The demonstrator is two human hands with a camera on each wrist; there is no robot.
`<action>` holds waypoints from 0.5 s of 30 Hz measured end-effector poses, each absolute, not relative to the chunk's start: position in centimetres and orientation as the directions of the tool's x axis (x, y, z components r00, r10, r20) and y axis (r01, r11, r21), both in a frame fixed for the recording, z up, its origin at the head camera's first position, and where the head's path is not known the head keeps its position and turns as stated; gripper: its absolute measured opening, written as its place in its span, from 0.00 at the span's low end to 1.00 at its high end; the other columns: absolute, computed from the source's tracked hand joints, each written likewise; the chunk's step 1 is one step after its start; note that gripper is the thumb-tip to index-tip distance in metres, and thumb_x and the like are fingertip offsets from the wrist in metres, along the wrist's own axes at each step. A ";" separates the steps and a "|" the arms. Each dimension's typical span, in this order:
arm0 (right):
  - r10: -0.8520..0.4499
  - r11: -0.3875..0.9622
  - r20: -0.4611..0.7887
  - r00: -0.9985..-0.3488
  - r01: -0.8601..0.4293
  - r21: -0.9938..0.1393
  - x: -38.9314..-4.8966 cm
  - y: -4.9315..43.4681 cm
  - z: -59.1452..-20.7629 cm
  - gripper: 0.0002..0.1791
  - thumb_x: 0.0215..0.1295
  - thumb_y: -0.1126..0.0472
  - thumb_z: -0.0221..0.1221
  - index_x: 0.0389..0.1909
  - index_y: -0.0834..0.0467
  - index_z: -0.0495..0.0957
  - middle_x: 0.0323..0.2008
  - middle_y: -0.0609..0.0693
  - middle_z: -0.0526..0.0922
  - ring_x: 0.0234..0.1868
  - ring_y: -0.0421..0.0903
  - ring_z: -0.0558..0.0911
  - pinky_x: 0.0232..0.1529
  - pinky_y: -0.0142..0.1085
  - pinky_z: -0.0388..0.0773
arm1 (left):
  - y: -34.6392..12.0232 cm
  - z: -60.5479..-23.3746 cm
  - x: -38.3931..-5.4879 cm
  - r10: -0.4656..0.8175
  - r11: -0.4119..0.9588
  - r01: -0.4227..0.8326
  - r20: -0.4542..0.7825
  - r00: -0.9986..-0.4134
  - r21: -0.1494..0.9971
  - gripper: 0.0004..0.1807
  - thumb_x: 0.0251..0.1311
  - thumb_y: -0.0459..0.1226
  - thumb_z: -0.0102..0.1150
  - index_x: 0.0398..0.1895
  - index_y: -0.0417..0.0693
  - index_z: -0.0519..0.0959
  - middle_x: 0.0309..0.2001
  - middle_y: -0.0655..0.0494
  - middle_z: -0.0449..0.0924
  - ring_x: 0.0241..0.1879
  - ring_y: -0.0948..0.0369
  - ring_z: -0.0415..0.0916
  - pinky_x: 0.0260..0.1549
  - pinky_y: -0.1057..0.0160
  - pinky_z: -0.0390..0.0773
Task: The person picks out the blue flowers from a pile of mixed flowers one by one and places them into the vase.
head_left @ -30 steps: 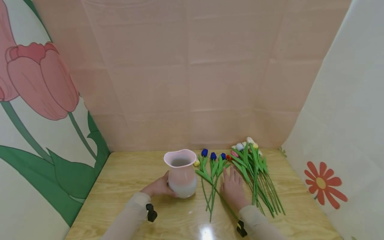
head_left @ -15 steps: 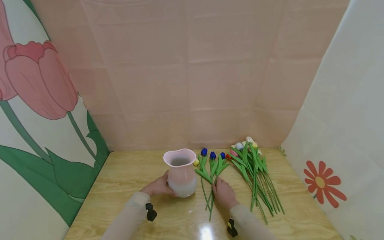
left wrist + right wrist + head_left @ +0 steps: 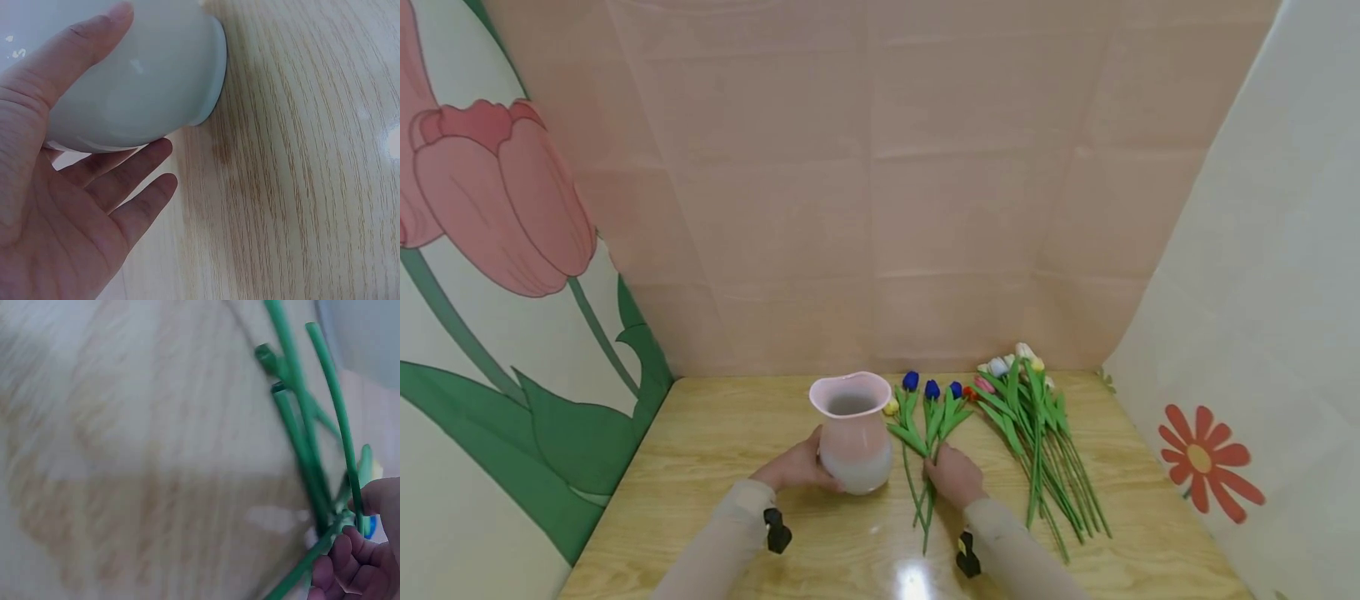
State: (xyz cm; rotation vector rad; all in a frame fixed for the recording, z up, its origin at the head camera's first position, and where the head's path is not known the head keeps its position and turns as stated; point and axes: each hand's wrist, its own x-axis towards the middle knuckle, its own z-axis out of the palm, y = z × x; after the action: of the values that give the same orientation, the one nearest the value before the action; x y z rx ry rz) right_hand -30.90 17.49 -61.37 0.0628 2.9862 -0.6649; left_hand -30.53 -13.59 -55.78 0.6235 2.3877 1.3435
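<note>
The left grip [image 3: 799, 465] cups the pink-and-white vase [image 3: 856, 446] while the right grip [image 3: 955, 475] pinches tulip stems [image 3: 343, 417] beside it on the desk [image 3: 715, 433], best gathered firmly where they cross.

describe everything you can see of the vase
The vase is glossy and ceramic-looking: a wide, wavy pale-pink rim, narrower neck, round body fading from pink to whitish, low foot. Nothing sticks out of it. It is roughly upright, left of the blue tulips, held by the left hand; whether it touches the table is unclear.

wood-grain table [image 3: 730, 429], pink-and-white vase [image 3: 856, 446], tulips [image 3: 1038, 425]
</note>
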 end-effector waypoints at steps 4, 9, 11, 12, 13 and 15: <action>0.043 0.889 -0.059 -0.997 0.065 -0.453 -31.0 17.4 -60.5 0.12 0.63 0.51 0.53 0.28 0.55 0.72 0.22 0.50 0.74 0.21 0.46 0.72 0.19 0.39 0.66 | -13.6 -55.8 -30.6 0.526 0.462 0.211 -0.075 -0.847 0.862 0.58 0.39 0.37 0.79 0.72 0.45 0.50 0.66 0.44 0.67 0.63 0.50 0.66 0.63 0.46 0.61; 0.092 0.884 0.025 -0.995 0.070 -0.462 -31.2 17.8 -58.8 0.13 0.66 0.50 0.52 0.26 0.55 0.69 0.21 0.49 0.73 0.21 0.46 0.72 0.19 0.40 0.64 | -13.6 -55.9 -30.7 0.531 0.459 0.208 -0.079 -0.844 0.864 0.60 0.39 0.37 0.79 0.73 0.46 0.48 0.66 0.44 0.66 0.64 0.50 0.65 0.64 0.46 0.60; 0.099 0.873 0.041 -0.994 0.067 -0.483 -31.2 18.1 -57.9 0.14 0.67 0.50 0.51 0.27 0.55 0.68 0.21 0.49 0.72 0.20 0.46 0.71 0.18 0.39 0.63 | -13.6 -55.9 -30.7 0.530 0.460 0.206 -0.081 -0.844 0.864 0.60 0.39 0.38 0.79 0.73 0.47 0.47 0.67 0.44 0.65 0.64 0.50 0.65 0.64 0.46 0.60; 0.102 0.868 0.049 -0.994 0.065 -0.492 -31.2 18.3 -57.5 0.14 0.68 0.50 0.50 0.27 0.55 0.68 0.21 0.49 0.72 0.20 0.46 0.71 0.18 0.39 0.63 | -13.6 -55.9 -30.7 0.530 0.460 0.208 -0.080 -0.844 0.863 0.61 0.39 0.38 0.79 0.73 0.46 0.47 0.67 0.44 0.65 0.64 0.50 0.65 0.64 0.46 0.60; 0.102 0.861 0.056 -0.993 0.060 -0.505 -31.1 18.4 -57.0 0.13 0.69 0.51 0.49 0.28 0.55 0.68 0.20 0.49 0.72 0.19 0.46 0.71 0.18 0.38 0.62 | -13.6 -55.9 -30.6 0.529 0.461 0.211 -0.076 -0.845 0.862 0.61 0.39 0.38 0.79 0.73 0.46 0.47 0.67 0.44 0.66 0.64 0.50 0.65 0.64 0.46 0.61; 0.108 0.852 0.104 -0.989 0.038 -0.523 -31.0 18.8 -56.2 0.13 0.70 0.52 0.48 0.28 0.55 0.68 0.19 0.49 0.71 0.18 0.45 0.70 0.17 0.37 0.61 | -13.6 -55.9 -30.6 0.529 0.464 0.220 -0.069 -0.846 0.858 0.60 0.39 0.38 0.79 0.73 0.46 0.47 0.66 0.43 0.66 0.64 0.50 0.66 0.63 0.46 0.61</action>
State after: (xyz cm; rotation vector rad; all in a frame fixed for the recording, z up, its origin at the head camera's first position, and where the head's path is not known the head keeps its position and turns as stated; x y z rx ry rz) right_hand -31.00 18.75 -56.15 0.1242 3.1466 -0.8843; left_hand -30.59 -13.59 -55.93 0.6353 2.3912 1.3303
